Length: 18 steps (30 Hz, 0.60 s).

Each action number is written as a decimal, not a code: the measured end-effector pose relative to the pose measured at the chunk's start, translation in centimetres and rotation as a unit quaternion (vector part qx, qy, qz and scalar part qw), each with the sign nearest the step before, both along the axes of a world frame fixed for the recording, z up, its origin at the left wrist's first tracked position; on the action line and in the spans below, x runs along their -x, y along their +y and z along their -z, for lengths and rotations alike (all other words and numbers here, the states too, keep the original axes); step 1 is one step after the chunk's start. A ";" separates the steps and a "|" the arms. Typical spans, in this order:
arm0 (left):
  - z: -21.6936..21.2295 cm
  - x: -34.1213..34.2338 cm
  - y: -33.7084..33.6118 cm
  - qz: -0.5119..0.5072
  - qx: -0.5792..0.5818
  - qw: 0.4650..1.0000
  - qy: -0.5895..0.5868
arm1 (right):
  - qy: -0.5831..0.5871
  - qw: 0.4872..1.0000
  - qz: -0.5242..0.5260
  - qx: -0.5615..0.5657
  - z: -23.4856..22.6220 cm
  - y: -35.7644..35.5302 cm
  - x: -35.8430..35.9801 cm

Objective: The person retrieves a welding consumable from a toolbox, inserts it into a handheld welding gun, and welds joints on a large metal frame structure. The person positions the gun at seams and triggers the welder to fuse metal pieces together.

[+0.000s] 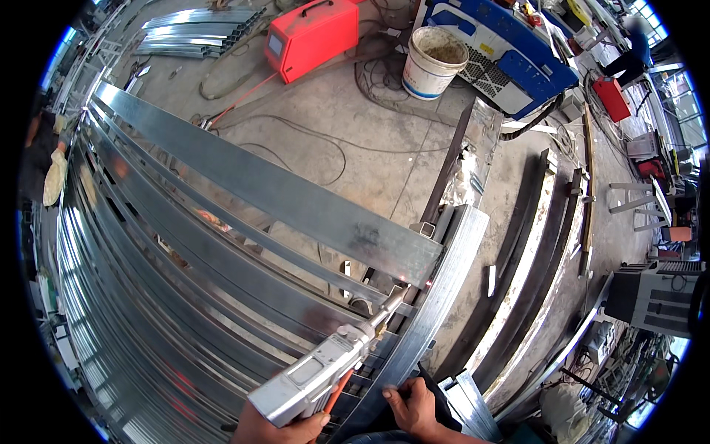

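Note:
My left hand (288, 429) grips a silver handheld laser welding gun (314, 374), slanting up and to the right. Its nozzle tip is close to the end of a flat grey steel tube (296, 196), where small red light spots show. That tube meets a shiny square crossbar tube (444, 274) running along the frame's near right side. Curled closed, my right hand (416, 407) rests beside the crossbar's lower end, its thumb against the metal; I see nothing in it. Several parallel steel tubes (244, 288) lie left of the gun.
A red machine box (314, 37) and a white bucket (435, 63) stand beyond the frame, near a blue-and-white panel (510, 59). Cables (296, 126) cross the floor. Long beams (518, 274) lie to the right. Another person's gloved hand (55, 177) is at the far left; someone else is at the upper right.

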State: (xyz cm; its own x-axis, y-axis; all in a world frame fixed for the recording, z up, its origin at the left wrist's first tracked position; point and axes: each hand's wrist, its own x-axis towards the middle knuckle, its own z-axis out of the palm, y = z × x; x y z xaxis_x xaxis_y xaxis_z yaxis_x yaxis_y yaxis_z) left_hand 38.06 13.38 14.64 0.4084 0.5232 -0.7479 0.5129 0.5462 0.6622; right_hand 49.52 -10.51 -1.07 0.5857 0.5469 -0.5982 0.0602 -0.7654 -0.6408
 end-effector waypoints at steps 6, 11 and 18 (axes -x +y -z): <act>-1.0 1.2 0.5 0.072 0.017 0.997 0.037 | -0.015 1.000 -0.005 -0.010 -0.7 0.7 -0.2; 0.2 1.7 0.3 0.034 0.075 0.996 -0.027 | -0.009 1.000 -0.002 -0.016 -1.1 1.0 -0.4; 2.2 1.2 0.6 0.040 0.073 0.993 -0.087 | 0.004 1.000 -0.001 0.015 -1.4 1.2 -0.3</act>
State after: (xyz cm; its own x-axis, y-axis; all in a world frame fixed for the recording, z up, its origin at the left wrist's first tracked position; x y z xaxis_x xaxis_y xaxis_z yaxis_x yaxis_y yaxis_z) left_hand 36.88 14.01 12.46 0.5738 0.3755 -0.7278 0.4434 0.6048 0.6616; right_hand 49.83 -9.35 0.38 0.5798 0.5291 -0.6196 0.0562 -0.7847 -0.6174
